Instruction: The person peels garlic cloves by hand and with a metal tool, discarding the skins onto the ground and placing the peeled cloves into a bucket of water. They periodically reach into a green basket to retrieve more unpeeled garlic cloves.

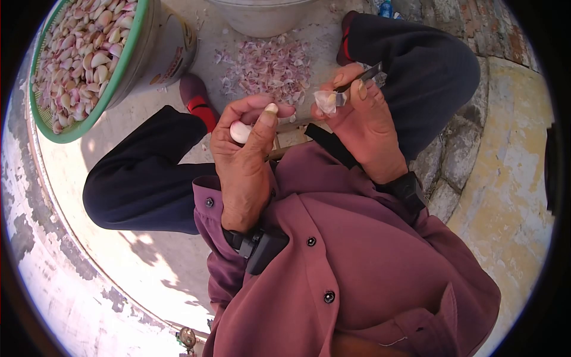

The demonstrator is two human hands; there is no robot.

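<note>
My left hand [244, 160] is closed around a peeled garlic clove [240, 132], whose smooth white side shows between the fingers and the palm. Opposite it, my right hand [370, 128] grips a small knife [372, 72] with a dark blade pointing up and away. At the fingertips of that hand hangs a piece of thin, pale garlic skin [326, 102]. The knife's handle is mostly hidden by the fingers. A gap separates the two hands, which are held over my lap.
A green-rimmed basket [90, 122] full of unpeeled cloves stands at upper left, beside a printed bucket [172, 53]. Loose garlic skins [270, 68] lie heaped on the ground between my feet. Beyond them is a pale tub [262, 18]. A stone edge [455, 152] runs along the right.
</note>
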